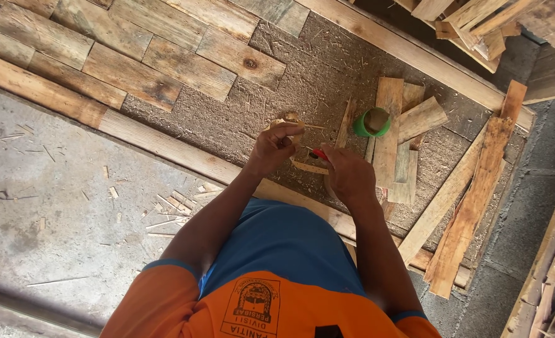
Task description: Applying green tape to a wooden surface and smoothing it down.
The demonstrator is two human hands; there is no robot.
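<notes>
We see our left hand (276, 147) closed around a small block of pale wood (288, 118), fingers curled over it, above the sawdust-strewn panel (302, 87). Just to its right, our right hand (347, 175) is closed on a red-handled tool (319, 154), its tip pointing at a curved wood sliver (307, 166) between the hands. A green cup (371, 123) stands farther off to the right among loose wooden slats (390, 125).

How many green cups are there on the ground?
1. The green cup stands on the chipboard panel among loose wood strips, just beyond the person's right hand. Others may be hidden under the wood.
</notes>
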